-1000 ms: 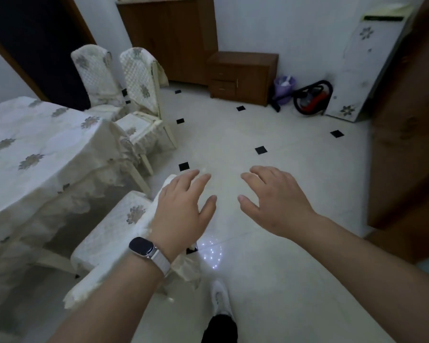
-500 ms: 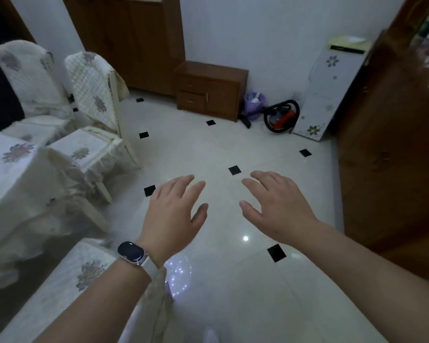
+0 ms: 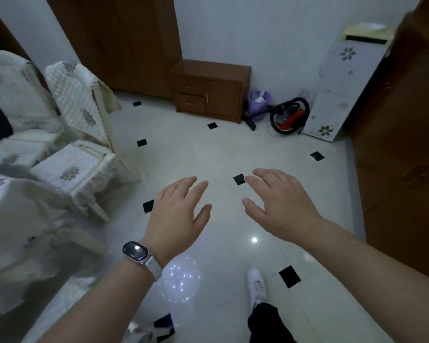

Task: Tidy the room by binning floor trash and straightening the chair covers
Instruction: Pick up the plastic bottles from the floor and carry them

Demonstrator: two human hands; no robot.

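My left hand (image 3: 177, 214), with a watch on its wrist, hovers over the pale tiled floor, fingers spread and holding nothing. My right hand (image 3: 280, 201) floats beside it, also spread and empty. A purple bin (image 3: 258, 102) with white trash inside stands against the far wall. Two chairs with white flowered covers stand at the left: the nearer chair (image 3: 77, 134) and, behind it, a second chair (image 3: 13, 100). Another covered chair seat (image 3: 25, 268) shows blurred at the lower left.
A table with a white flowered cloth (image 3: 0, 201) fills the left edge. A low wooden cabinet (image 3: 208, 90), a red and black vacuum cleaner (image 3: 289, 117) and a white appliance (image 3: 339, 90) line the far wall. A wooden door (image 3: 401, 157) stands at the right. My white shoe (image 3: 256, 284) is on the floor.
The view has swung right and moved forward past the near chair; the bin and cabinet look closer. Both hands stay spread and empty in front of me.
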